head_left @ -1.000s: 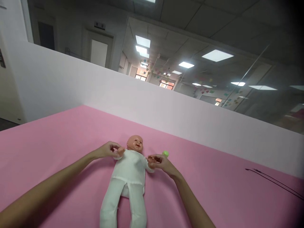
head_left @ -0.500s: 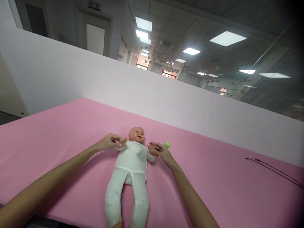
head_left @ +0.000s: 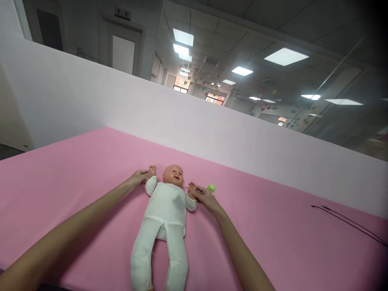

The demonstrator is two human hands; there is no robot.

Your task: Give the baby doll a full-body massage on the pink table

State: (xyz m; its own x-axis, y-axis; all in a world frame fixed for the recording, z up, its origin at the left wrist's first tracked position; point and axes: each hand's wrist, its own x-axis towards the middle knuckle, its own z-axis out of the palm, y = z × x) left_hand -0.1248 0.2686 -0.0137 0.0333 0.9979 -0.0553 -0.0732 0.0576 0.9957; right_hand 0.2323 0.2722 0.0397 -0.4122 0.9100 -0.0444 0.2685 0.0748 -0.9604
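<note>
Reaching forward, hands (head_left: 140, 177) (head_left: 207, 199) apart, holding doll (head_left: 167, 204)

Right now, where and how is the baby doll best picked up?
I'd take the baby doll by its torso, one hand from each side, fingers just below its arms. It lies face up, and the torso is its broadest part. The left hand and right hand are at its forearms, slimmer parts that would probably steady it less.

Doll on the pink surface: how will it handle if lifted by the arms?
The doll probably sags at the middle, since its torso and limbs look like stuffed cloth. The glossy head looks like hard plastic, so it may loll back, and could feel slippery.
</note>
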